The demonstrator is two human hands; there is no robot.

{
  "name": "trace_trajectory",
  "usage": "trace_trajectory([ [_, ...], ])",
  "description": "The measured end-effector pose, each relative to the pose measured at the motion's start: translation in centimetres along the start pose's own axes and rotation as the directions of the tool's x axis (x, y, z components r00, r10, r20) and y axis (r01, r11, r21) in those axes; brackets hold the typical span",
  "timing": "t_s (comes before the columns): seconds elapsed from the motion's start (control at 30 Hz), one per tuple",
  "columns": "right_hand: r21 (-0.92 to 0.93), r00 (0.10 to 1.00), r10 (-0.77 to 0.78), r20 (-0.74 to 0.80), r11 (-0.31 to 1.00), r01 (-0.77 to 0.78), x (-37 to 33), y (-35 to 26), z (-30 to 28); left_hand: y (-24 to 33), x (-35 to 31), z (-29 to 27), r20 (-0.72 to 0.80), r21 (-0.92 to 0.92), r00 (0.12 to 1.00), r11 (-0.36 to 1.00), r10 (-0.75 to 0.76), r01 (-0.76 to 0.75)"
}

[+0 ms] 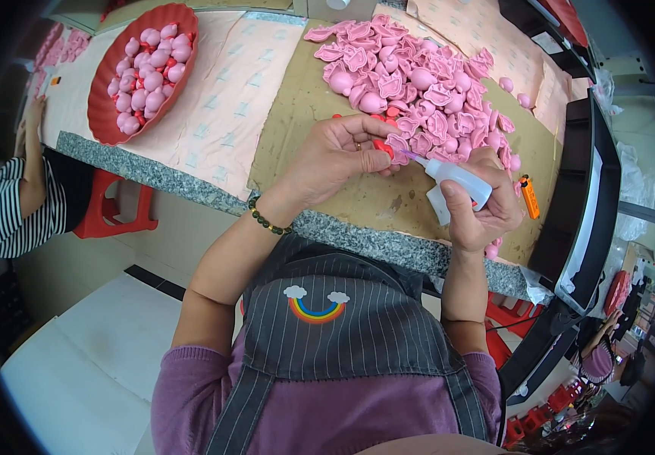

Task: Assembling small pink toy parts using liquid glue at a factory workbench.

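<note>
My left hand (331, 159) pinches a small red plastic piece (383, 148) between thumb and fingers. In my right hand (490, 208) is a white squeeze glue bottle (462, 182), tilted so that its thin nozzle reaches toward the red piece. Whether the tip touches it I cannot tell. Just beyond both hands lies a heap of pink rubbery parts (426, 95), some frilly and curled, others round. A few more red pieces (392, 114) show at the heap's near edge, partly behind my left hand. Brown cardboard (289, 125) lies beneath the heap.
A red scalloped basin (98, 106) with pink balls and red bits stands at the far left. An orange lighter (530, 197) lies right of my right hand, near a black rack (559, 212). Another person in a striped top (13, 216) works at left, by a red stool (119, 208).
</note>
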State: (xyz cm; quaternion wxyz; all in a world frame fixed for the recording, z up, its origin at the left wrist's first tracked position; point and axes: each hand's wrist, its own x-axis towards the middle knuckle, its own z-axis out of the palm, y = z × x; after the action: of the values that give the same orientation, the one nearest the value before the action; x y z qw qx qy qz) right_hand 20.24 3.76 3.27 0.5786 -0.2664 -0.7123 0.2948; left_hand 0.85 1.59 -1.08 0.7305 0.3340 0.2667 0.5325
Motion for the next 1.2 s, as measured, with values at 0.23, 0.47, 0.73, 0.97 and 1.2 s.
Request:
trace_trajectory([
  [0.23,-0.041,1.000,0.002,0.021,0.999,-0.001,0.1,0.0,0.1,0.0,-0.1,-0.1,-0.003,-0.014,1.000,1.000,-0.002,0.002],
  [0.47,0.005,1.000,0.005,-0.005,1.000,-0.005,0.1,-0.2,-0.1,-0.1,0.0,-0.3,-0.033,-0.038,0.999,0.999,0.009,-0.011],
  [0.73,0.071,0.999,-0.051,0.005,0.996,0.050,0.1,-0.3,-0.1,-0.5,0.0,-1.2,-0.015,-0.265,1.000,0.964,0.019,-0.022],
  [0.97,0.079,1.000,-0.029,-0.005,0.996,0.029,0.1,-0.5,0.1,-0.2,0.0,-0.7,0.003,-0.194,1.000,0.981,0.004,-0.003],
  [1.2,0.034,0.999,-0.031,0.022,0.999,0.030,0.0,-0.2,0.1,0.0,-0.1,-0.4,0.001,-0.128,1.000,0.992,0.005,-0.005],
])
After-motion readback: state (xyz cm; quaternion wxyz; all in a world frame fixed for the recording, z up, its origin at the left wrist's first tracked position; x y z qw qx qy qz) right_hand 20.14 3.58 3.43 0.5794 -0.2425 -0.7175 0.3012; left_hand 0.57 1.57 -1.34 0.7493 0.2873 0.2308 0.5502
